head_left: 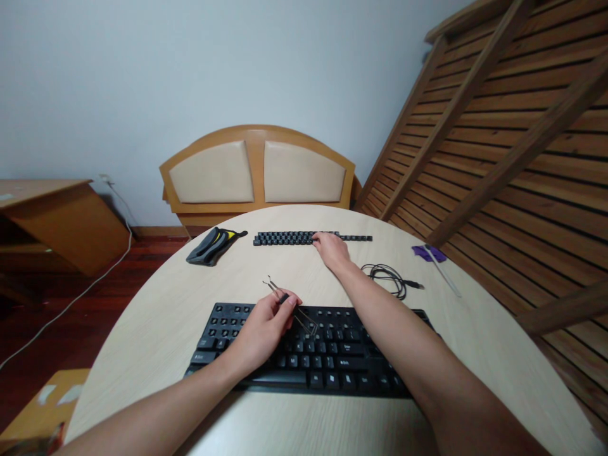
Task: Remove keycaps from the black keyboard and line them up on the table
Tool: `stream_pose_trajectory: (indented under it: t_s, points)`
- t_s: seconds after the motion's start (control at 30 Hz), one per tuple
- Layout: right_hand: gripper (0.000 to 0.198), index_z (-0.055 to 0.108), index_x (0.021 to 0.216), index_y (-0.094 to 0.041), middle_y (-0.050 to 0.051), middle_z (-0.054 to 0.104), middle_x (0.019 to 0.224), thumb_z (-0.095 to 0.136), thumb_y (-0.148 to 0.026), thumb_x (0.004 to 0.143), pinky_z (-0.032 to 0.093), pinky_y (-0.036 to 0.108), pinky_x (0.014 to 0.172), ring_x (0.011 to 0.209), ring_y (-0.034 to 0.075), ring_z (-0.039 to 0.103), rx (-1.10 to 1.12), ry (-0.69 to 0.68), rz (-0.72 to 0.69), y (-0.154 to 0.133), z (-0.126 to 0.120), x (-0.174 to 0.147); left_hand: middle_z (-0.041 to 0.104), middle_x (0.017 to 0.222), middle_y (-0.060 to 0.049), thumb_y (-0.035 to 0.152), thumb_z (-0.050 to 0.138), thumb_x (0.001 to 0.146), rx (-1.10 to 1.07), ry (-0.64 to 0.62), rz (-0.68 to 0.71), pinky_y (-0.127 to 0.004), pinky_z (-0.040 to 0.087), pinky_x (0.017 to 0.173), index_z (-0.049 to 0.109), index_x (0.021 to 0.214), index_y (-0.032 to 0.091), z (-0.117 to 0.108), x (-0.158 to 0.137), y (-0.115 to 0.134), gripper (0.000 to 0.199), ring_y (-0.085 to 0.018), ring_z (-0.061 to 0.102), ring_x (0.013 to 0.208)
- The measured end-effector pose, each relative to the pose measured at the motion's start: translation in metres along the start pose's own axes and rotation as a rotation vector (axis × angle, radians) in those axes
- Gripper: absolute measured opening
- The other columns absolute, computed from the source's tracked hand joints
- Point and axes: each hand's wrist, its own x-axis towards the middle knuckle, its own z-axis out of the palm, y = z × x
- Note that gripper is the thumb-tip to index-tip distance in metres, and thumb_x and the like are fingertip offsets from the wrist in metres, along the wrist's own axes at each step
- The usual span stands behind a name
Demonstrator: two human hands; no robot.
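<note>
Black plastic makes up the keyboard (275, 378) on the bench (152, 335) in front of me; bare sockets show at its upper left, while the lower rows wear their caps. My left hand (266, 323) is closed on a wire puller (284, 297) above the keyboard, one end pointing away from me, the looped end slanting over the keys. My right hand (334, 251) reaches to the far side, fingers drawn narrow at the keycaps (280, 239), which stand in tight rows with a thin line running on to the right. I cannot tell whether those fingers pinch a cap or only touch one.

As I judge it, a sideways nudge from my fingertips could break the rows and muddle their order. My right forearm crosses above the keyboard and passes close to the coiled cable (387, 278), so if I let it sag it could press keys or drag the cable. Should my left wrist dip, the wires could scratch a cap or snag a socket.

As for containers, the dark pouch (209, 248) left of the rows shows some yellow; its contents I cannot make out. The desk (95, 221) beyond has an open shelf, too dark to read.
</note>
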Motion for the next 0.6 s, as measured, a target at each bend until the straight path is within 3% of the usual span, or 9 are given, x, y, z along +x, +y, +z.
stream_pose_trajectory:
  t_s: [0.6]
  points:
    - [0.027, 0.064, 0.119, -0.026, 0.006, 0.069, 0.118, 0.054, -0.026, 0.095, 0.046, 0.031, 0.090, 0.110, 0.022, 0.061, -0.005, 0.001, -0.014, 0.0002, 0.0001, -0.0010, 0.043, 0.056, 0.007, 0.050, 0.049, 0.089, 0.003, 0.009, 0.004, -0.025, 0.029, 0.050, 0.056, 0.091, 0.015, -0.0009, -0.0002, -0.0013, 0.036, -0.011, 0.039, 0.050]
